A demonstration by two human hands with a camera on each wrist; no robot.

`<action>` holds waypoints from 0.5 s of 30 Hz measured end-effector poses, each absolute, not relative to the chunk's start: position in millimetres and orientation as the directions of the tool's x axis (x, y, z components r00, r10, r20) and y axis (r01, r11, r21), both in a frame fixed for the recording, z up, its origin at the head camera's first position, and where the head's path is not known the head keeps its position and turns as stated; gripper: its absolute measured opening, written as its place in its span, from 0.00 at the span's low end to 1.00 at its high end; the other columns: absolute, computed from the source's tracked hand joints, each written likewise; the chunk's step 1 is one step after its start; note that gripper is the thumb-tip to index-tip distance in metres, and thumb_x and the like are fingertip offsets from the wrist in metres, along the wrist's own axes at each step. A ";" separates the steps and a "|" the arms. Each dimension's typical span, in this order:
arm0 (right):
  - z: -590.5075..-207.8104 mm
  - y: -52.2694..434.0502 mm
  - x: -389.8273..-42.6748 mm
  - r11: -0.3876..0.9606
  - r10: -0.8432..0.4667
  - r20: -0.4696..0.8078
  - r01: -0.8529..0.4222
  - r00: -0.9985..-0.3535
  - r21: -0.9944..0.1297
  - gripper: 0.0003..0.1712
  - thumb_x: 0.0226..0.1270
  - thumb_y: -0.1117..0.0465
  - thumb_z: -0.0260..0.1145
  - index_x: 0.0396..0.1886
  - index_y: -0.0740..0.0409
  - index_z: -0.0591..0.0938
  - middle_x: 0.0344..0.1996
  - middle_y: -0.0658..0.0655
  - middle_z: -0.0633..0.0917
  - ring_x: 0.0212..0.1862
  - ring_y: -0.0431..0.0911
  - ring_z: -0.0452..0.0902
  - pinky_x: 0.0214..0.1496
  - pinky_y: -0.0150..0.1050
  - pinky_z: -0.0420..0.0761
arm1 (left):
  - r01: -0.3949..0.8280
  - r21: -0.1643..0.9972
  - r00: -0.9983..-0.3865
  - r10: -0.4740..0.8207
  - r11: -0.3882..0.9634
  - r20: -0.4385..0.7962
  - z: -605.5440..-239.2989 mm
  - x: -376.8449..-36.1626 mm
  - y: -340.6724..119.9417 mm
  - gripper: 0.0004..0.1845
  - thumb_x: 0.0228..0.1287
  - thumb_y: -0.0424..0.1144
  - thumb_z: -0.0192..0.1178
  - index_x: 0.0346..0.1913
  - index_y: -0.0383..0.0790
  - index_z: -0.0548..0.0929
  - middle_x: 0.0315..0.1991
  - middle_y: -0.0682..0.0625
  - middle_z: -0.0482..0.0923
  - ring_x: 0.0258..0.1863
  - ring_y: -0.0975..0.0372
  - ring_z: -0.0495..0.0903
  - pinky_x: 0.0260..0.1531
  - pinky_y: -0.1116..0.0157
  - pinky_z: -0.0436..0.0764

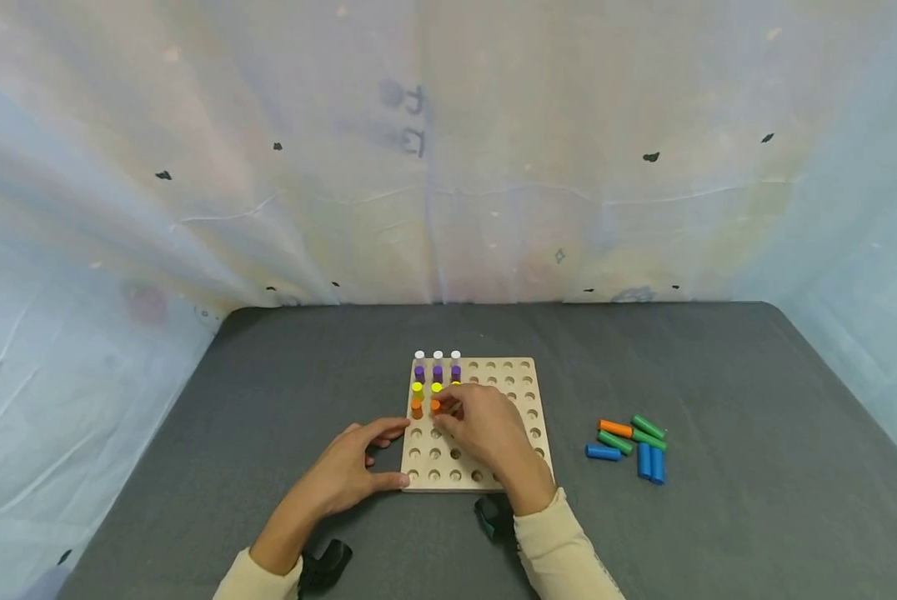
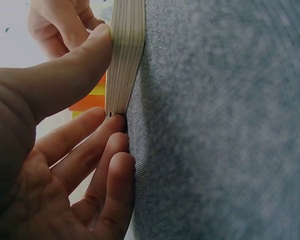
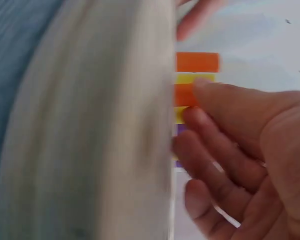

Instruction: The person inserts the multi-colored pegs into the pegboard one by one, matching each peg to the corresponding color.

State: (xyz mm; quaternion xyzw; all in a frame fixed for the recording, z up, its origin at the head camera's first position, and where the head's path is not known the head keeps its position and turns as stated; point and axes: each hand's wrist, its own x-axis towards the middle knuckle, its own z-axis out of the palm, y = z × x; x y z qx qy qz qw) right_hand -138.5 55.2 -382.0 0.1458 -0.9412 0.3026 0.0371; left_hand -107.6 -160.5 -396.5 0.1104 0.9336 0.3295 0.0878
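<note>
Bracing layered wooden pegboard [image 1: 519,392]: left hand [image 1: 347,471] pinches edge; right hand [image 1: 486,429] fingers grip orange cylinder peg [image 1: 436,406].

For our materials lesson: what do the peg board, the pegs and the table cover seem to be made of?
Peg board: pale unpainted wood, probably plywood; its edge shows layers.
Pegs: likely painted wood; solid, smooth colours.
Table cover: grey fabric, felt-like; fine matte weave.
</note>
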 end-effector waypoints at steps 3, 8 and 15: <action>-378.9 61.4 -132.8 0.752 -0.248 0.122 -0.270 -0.961 -0.602 0.14 0.64 0.53 0.72 0.49 0.47 0.88 0.34 0.45 0.89 0.32 0.36 0.79 0.31 0.34 0.75 | 0.129 0.638 -0.964 0.246 0.759 -0.097 -398.4 -106.8 -161.0 0.37 0.46 0.47 0.79 0.64 0.58 0.78 0.54 0.59 0.82 0.50 0.65 0.75 0.43 0.65 0.77; -373.7 89.8 -121.4 0.711 -0.206 0.043 -0.180 -0.978 -0.680 0.17 0.66 0.53 0.71 0.54 0.47 0.86 0.41 0.45 0.89 0.35 0.36 0.79 0.31 0.34 0.75 | 0.127 0.640 -0.963 0.248 0.757 -0.103 -400.1 -107.3 -160.1 0.38 0.46 0.47 0.80 0.64 0.58 0.78 0.54 0.59 0.82 0.50 0.65 0.76 0.42 0.66 0.77; -374.0 160.6 -112.8 0.688 -0.145 0.016 -0.112 -0.989 -0.717 0.14 0.63 0.51 0.73 0.48 0.45 0.88 0.34 0.46 0.87 0.35 0.39 0.78 0.30 0.36 0.75 | 0.135 0.647 -0.965 0.249 0.750 -0.086 -398.1 -109.2 -159.2 0.37 0.45 0.46 0.80 0.63 0.58 0.78 0.54 0.59 0.82 0.50 0.65 0.75 0.43 0.65 0.77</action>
